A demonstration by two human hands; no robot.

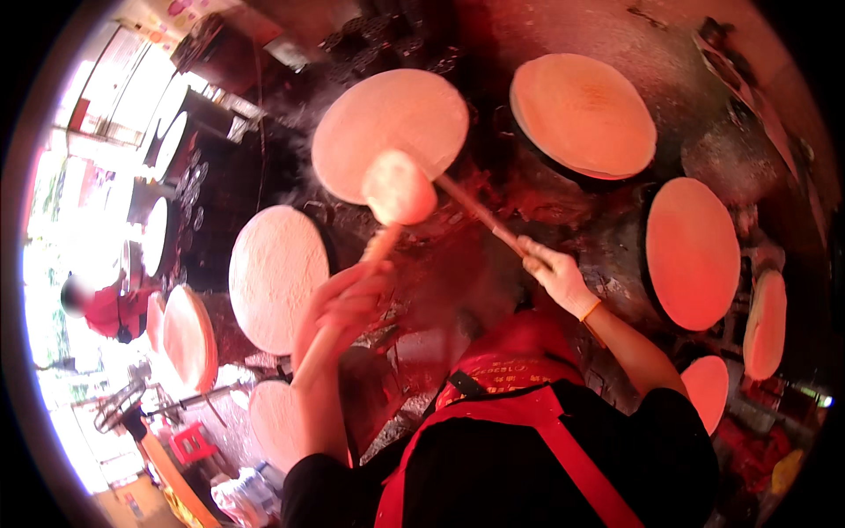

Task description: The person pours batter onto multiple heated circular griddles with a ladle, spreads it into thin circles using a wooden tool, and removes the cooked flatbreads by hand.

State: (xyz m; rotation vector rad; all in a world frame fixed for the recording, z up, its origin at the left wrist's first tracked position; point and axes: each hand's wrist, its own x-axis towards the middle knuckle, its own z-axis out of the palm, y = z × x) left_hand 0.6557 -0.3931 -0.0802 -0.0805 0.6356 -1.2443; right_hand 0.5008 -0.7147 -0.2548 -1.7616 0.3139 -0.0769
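Observation:
My left hand (348, 304) grips a pale wooden handle (380, 246) that ends in a round whitish head (398, 187), blurred, over the near edge of a round pale flatbread (390, 123) on a dark griddle. A thin wooden stick (480, 213) is held in my right hand (554, 275); it slants up and left toward that same flatbread. Its tip is hidden behind the whitish head. I wear a red apron (519, 414) over black sleeves.
More round flatbreads lie on griddles around me: upper right (585, 114), right (694, 253), far right (766, 324), lower right (707, 387), left (277, 277) and lower left (189, 339). A person in red (110, 308) stands at the far left. A red stool (192, 440) sits below.

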